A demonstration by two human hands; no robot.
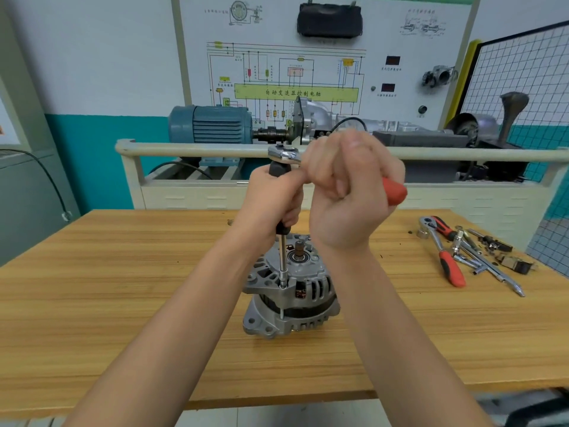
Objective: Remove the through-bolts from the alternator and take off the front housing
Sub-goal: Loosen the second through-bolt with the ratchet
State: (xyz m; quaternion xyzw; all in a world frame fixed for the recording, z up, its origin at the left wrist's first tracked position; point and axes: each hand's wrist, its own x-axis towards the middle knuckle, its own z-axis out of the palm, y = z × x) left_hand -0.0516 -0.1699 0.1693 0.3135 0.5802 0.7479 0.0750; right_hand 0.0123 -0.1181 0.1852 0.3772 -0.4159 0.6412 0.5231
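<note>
The alternator (291, 288) is stood shaft-up near the middle of the wooden surface (123, 303). A black-handled extension driver (281, 241) is held upright by the left hand (272, 198), its fingers curled round the handle, and its socket tip is seated on a through-bolt (282, 285) in the front housing (295, 272). A ratchet (284, 154) is fitted on top, its red handle gripped in the right hand (348, 192). Spare ratchets and sockets (455, 254) are scattered toward the surface's far right corner.
</note>
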